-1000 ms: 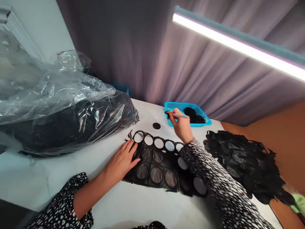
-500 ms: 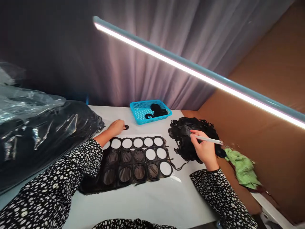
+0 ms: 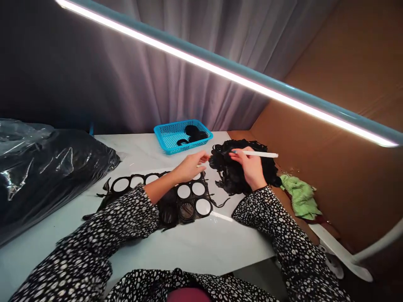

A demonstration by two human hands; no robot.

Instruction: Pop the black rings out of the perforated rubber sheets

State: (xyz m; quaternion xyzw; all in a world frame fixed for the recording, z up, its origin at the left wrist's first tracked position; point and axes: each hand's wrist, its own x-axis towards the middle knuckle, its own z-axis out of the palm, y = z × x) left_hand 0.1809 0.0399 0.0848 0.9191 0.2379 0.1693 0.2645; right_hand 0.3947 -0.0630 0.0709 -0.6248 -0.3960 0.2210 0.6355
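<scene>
My left hand is above the right end of a black sheet with round openings, its fingers apart and reaching to the edge of a heap of black scraps. Nothing shows between those fingers. In my right hand is a slim white pen-like tool, its shaft pointing right. That hand is over the heap, fingertips at the scraps. White table shows through several of the sheet's circles; others have a dark film across them. My left forearm and sleeve cover much of the sheet.
A blue basket with black round pieces stands at the back. A large bag with dark contents fills the left. Rightward lie a green cloth and a brown side panel. A lit tube lamp crosses overhead.
My left hand has moved right from behind the sheet to the heap, its fingers now apart; the small black piece at its fingertips is no longer seen. The view has shifted rightward.
</scene>
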